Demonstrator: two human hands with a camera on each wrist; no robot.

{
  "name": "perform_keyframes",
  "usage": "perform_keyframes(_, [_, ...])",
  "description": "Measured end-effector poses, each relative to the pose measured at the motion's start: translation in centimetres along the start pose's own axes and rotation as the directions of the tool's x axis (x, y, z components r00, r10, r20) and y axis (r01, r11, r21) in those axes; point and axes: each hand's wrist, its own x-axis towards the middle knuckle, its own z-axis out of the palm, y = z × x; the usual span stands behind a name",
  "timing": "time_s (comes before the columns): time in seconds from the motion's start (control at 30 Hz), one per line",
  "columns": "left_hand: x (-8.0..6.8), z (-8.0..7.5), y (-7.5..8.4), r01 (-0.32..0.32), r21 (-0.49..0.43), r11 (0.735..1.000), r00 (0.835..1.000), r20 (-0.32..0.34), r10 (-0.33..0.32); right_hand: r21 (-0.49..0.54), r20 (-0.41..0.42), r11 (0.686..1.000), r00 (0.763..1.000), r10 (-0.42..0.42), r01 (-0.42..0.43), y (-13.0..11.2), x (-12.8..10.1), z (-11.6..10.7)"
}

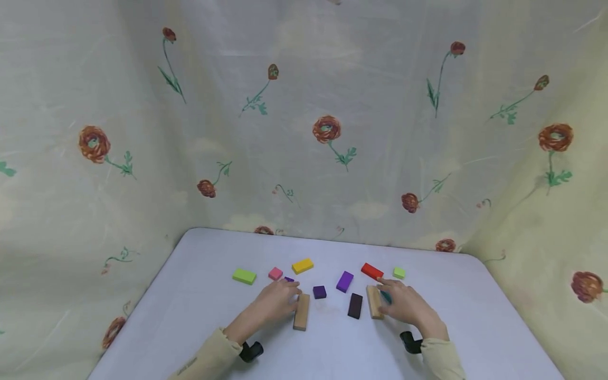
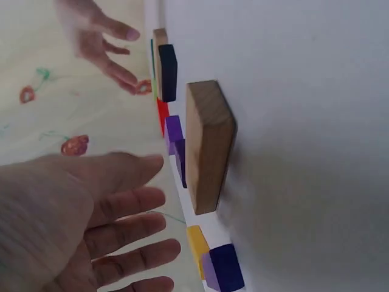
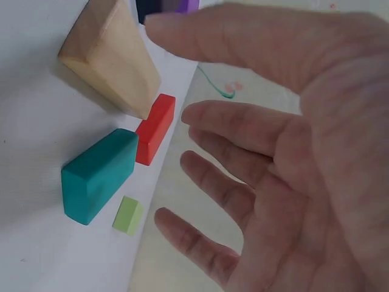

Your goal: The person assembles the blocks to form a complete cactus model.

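My left hand [image 1: 277,301] hovers beside a plain wooden block [image 1: 301,312]; its fingers are spread and apart from the block in the left wrist view. Over a second wooden block [image 1: 374,302] and a teal block [image 3: 100,176] hangs my right hand [image 1: 404,303], its fingers loosely bent and holding nothing. In the head view that hand hides most of the teal block. Between the hands lie a dark brown block [image 1: 355,306], a small dark purple block [image 1: 320,292] and a purple block [image 1: 344,282]. Another purple piece [image 1: 288,279] peeks out behind the left hand.
Toward the back lie a green block [image 1: 244,276], a pink block [image 1: 275,273], a yellow block [image 1: 302,265], a red block [image 1: 372,271] and a light green block [image 1: 399,272]. The white table [image 1: 214,253] ends at a flowered curtain [image 1: 304,105].
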Motion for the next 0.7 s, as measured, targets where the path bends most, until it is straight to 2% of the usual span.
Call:
perform_keyframes(0.17, [-0.6,1.2,0.1,-0.056,-0.012,0.998,0.996,0.070,0.056,0.005,0.033,1.000,0.999,0.002,-0.003,0.3,0.0,0.5])
perform_keyframes(0.33, [-1.1,1.3,0.1,-0.056,-0.019,0.998,0.986,0.153,0.058,-0.002,0.062,1.000,0.998,0.006,-0.006,0.6,0.0,1.1])
perform_keyframes(0.5, [-1.2,1.1,-0.1,-0.048,-0.036,0.998,0.981,0.189,0.054,-0.011,0.092,1.000,0.995,0.028,-0.027,0.7,0.4,1.8])
perform_keyframes(0.7, [-1.0,1.1,-0.2,-0.057,-0.038,0.998,0.983,0.173,0.062,-0.011,0.111,0.999,0.993,0.047,-0.046,0.5,0.6,2.0])
